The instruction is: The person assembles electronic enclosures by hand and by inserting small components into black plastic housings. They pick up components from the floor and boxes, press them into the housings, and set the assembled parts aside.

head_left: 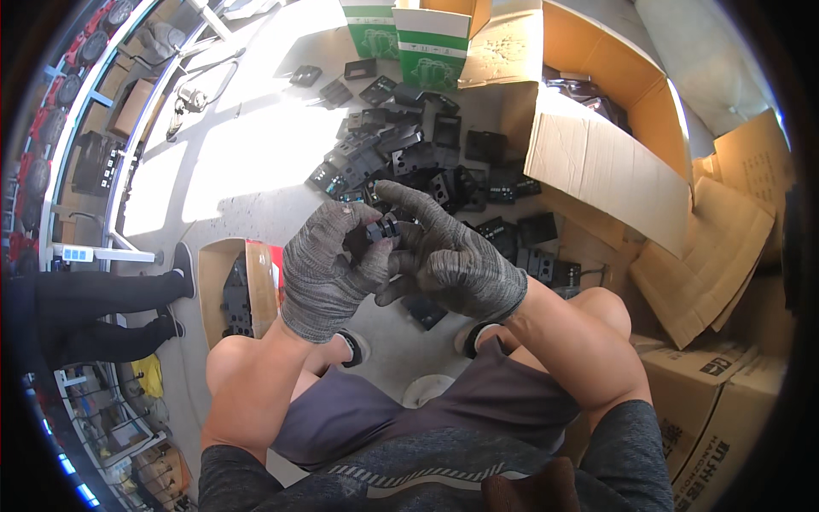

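In front of me I hold a small black ribbed part (384, 229), apparently plastic, up between my two grey-gloved hands. My left hand (328, 269) is closed, with thumb and fingers pinching the part from the left. From the right, my right hand (465, 264) meets it with bent fingers, while its index finger reaches over the top. Some of the right fingertips are hidden behind the part and the glove. Below and beyond the hands, a heap of black plastic housings (409, 158) lies on the floor.
An open cardboard box (597, 154) holding dark parts stands at the far right, near green-and-white boxes (431, 51). By my left knee, a small carton (223, 294) contains black pieces. Another person's legs (111, 294) extend in from the left, beside shelving (102, 188). Stacked cartons (682, 375) sit at right.
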The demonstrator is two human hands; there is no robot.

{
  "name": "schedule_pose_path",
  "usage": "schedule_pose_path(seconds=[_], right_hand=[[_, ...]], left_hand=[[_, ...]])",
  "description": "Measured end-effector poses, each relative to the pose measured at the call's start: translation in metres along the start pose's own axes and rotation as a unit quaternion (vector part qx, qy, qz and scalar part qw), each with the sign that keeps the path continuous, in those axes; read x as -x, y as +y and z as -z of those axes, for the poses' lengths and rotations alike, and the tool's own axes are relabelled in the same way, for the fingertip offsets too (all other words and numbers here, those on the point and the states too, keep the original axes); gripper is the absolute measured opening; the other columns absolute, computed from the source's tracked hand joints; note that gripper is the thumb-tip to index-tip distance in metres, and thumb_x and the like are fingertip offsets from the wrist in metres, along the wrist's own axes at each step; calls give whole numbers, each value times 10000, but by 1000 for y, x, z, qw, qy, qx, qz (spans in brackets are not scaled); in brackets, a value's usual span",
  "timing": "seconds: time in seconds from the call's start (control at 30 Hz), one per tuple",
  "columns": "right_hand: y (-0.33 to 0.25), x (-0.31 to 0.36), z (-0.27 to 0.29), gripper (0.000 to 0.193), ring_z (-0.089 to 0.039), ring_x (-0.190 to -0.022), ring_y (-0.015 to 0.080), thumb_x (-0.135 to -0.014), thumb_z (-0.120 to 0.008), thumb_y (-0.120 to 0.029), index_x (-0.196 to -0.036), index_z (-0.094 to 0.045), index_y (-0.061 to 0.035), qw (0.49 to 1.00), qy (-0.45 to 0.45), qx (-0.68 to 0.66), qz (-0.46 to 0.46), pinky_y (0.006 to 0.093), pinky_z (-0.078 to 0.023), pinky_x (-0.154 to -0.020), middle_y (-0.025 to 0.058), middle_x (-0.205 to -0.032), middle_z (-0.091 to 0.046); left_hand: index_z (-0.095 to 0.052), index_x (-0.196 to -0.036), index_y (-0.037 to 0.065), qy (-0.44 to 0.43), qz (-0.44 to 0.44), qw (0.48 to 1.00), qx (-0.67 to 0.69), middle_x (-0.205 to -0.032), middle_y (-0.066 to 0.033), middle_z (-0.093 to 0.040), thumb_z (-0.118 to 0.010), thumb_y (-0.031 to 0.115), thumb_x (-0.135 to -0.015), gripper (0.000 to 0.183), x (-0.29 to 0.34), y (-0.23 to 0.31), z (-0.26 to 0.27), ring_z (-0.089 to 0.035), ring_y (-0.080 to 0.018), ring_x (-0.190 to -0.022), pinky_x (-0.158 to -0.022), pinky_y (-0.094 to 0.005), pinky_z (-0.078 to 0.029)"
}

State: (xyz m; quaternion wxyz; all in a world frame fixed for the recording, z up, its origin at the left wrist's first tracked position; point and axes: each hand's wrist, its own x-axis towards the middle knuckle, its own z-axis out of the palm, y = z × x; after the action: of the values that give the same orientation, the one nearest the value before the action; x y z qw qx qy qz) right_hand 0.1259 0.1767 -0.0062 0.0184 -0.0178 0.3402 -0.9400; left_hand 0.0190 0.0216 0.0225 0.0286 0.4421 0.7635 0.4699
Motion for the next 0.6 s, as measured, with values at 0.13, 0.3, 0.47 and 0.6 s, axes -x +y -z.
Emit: schedule_pose_path(seconds=[0.13,0.3,0.47,0.6], right_hand=[[-12,-6,-8,867,-670,-987,252,-910,-737,-222,-1581,-208,-73,988,68,-116,-79,402,-581,-830,161,-1202,-594],[3,1,2,734,-639,-1046,221,-949,-701,-323,-1542,-331,-97,999,-25,20,-5,378,-577,-785,102,-1372,-531],[-2,-4,4,763,-663,-936,216,-930,-701,-225,-1556,-295,-65,994,27,-77,-73,362,-571,-749,137,-1073,-632],[-3,1,-10,695,-651,-871,199,-938,-674,-236,-1531,-353,-67,1000,10,6,-15,329,-559,-690,125,-1049,-633]], left_hand=[[-640,-1061,28,-5,-24,1000,-18,-894,-54,-636,-749,50,-824,262,3,-2,2,-644,-146,-752,-721,-289,-538],[-633,-1043,34,10,3,1000,-2,-908,-48,-637,-747,49,-823,249,3,-3,0,-640,-142,-749,-725,-286,-538],[-627,-1042,36,-4,16,999,-37,-914,-47,-631,-742,42,-824,247,8,3,0,-627,-136,-749,-720,-285,-531],[-641,-1069,60,-3,-17,1000,-14,-920,-60,-642,-751,39,-811,281,9,-5,0,-651,-153,-759,-699,-295,-540]])
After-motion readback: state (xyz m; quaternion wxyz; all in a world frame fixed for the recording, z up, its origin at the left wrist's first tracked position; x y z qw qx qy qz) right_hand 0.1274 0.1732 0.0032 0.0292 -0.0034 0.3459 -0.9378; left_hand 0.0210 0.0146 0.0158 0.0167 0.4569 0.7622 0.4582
